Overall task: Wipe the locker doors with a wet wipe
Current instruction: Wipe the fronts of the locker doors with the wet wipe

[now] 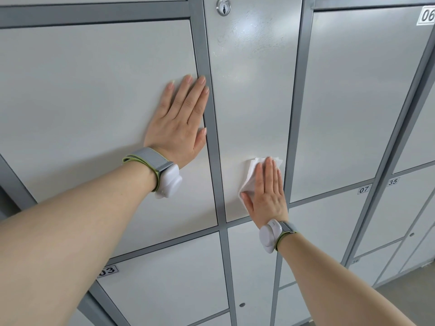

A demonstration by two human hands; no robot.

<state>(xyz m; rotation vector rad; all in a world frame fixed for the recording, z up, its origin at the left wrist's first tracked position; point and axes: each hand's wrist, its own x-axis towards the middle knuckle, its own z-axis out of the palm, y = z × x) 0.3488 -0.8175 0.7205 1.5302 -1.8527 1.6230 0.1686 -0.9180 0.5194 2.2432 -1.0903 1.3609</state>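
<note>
A tall light-grey locker door [249, 95] fills the middle, with a round keyhole lock [223, 6] at its top. My right hand [267, 191] lies flat with straight fingers, pressing a white wet wipe [250, 171] against the lower right part of that door. The wipe shows above and left of the fingers. My left hand [181, 121] rests flat and open on the neighbouring left door [94, 102], its fingertips reaching the grey frame post [210, 128] between the two doors.
More grey-framed locker doors surround these, numbered 03 [107, 271], 06 [426, 15], 07 [364, 189] and 35 [392, 181]. A lower door carries a small keyhole [242, 304]. A second locker bank angles away at the right, with grey floor [404, 295] below it.
</note>
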